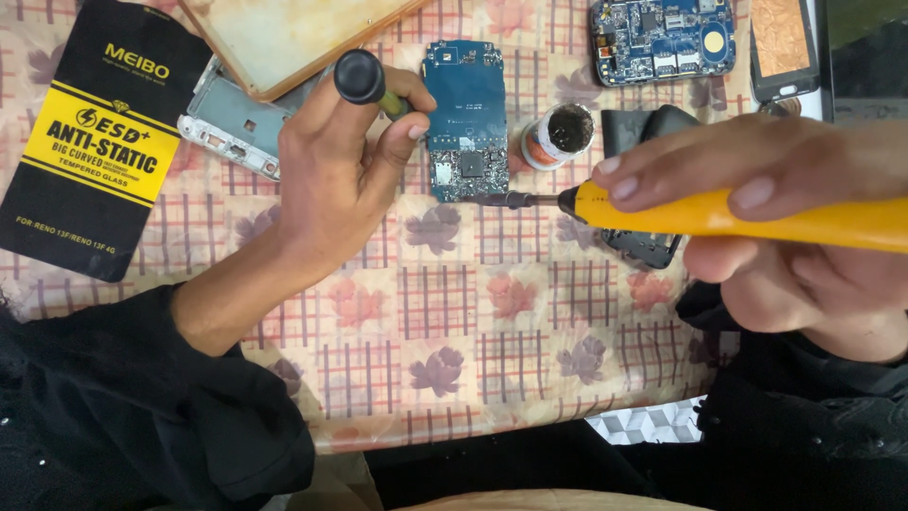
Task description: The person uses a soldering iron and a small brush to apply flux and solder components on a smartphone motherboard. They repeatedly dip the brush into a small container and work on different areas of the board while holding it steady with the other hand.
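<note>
A blue phone circuit board (462, 104) lies on the flowered tablecloth near the top middle. My right hand (757, 218) grips a yellow soldering iron (738, 216); its dark tip touches the board's lower edge beside a black chip. My left hand (340, 161) is closed around a slim tool with a round black cap (360, 78); thumb and forefinger pinch its shaft just left of the board. Dark sleeves cover both forearms.
A small open tin of dark paste (560, 135) stands right of the board. A black-and-yellow screen-protector packet (95, 142), a silver phone frame (232, 118), a wooden-edged panel (284, 38), a second blue board (662, 38), a phone (781, 47) and a black phone part (643, 244) lie around.
</note>
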